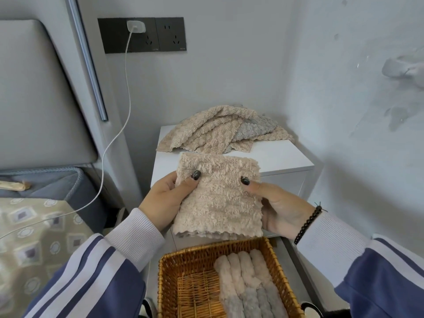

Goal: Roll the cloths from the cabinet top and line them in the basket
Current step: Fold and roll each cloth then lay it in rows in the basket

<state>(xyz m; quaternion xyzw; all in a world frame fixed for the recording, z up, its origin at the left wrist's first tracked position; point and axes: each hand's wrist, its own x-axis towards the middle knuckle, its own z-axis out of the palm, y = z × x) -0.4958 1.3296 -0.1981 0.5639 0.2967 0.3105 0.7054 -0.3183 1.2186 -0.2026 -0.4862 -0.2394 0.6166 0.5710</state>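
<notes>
A folded beige fluffy cloth [218, 196] hangs in the air between my hands, above the basket. My left hand [166, 198] grips its left edge, thumb on the front. My right hand [281, 207] grips its right edge the same way. Behind it, a loose pile of beige and grey cloths [220, 131] lies on the white cabinet top [275, 154]. Below, the wicker basket [181, 260] holds several rolled cloths [247, 283], beige and grey, lined along its right side.
A bed with a grey headboard [34, 88] and patterned cover [34, 237] is at the left. A white charger cable [110, 143] hangs from the wall socket [142, 35]. A wall closes in at the right. The basket's left half shows bare wicker.
</notes>
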